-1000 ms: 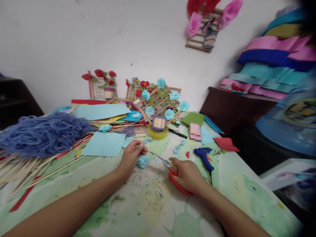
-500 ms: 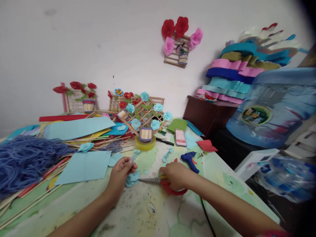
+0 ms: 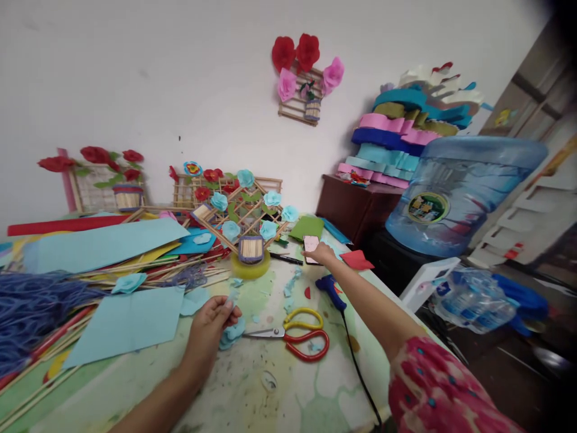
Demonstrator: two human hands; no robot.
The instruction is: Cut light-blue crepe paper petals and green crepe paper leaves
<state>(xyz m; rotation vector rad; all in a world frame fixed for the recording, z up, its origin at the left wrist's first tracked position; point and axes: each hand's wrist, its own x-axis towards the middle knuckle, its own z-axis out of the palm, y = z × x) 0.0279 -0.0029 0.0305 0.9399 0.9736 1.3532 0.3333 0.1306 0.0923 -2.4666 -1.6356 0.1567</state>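
Note:
My left hand (image 3: 216,319) is closed in a pinch on a small light blue crepe paper strip (image 3: 231,297). Just below its fingers a ruffled blue paper flower (image 3: 231,334) lies on the table. Scissors (image 3: 279,332) with one yellow and one red handle rest with their blades pointing at that flower. Farther out, my right hand (image 3: 323,253) reaches to a flat, pink-faced rectangle that looks like a phone (image 3: 311,243), with a finger stretched over its lower part. Its other fingers are partly hidden. A blue glue gun (image 3: 332,292) lies below my right forearm.
A stick lattice with blue flowers (image 3: 251,216) stands on a yellow tape roll (image 3: 250,267). Blue paper sheets (image 3: 128,325), thin sticks and purple cord (image 3: 40,313) cover the left side. The glue gun's black cable (image 3: 360,373) runs toward the front edge. A water bottle (image 3: 460,192) stands right.
My right hand has let go of the scissors, leaving them on the table, and moved away to the phone-like rectangle. My left hand keeps its pinch. The view has turned right.

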